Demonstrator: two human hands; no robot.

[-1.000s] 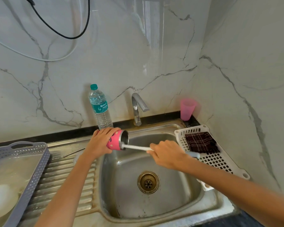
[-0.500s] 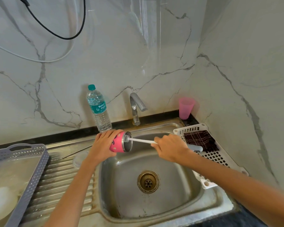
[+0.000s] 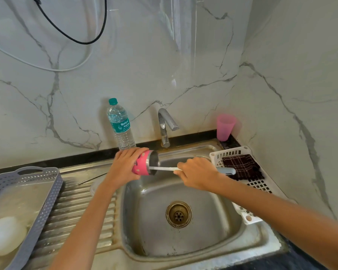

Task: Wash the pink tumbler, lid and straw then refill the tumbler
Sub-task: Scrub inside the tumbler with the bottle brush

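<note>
Head view, frame ctr: left hand [image 3: 125, 166] grips the pink tumbler [image 3: 142, 165] sideways above the sink [image 3: 183, 248]. Right hand [image 3: 198, 173] is curled round a bottle brush [image 3: 164, 168] — tip inside the tumbler. Step: scrubbing the interior. Next prob. a rinse — needs the tap [image 3: 165, 125] on.

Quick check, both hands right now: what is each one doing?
Left hand: holds the pink tumbler on its side over the sink.
Right hand: holds the bottle brush, its head inside the tumbler.
</note>
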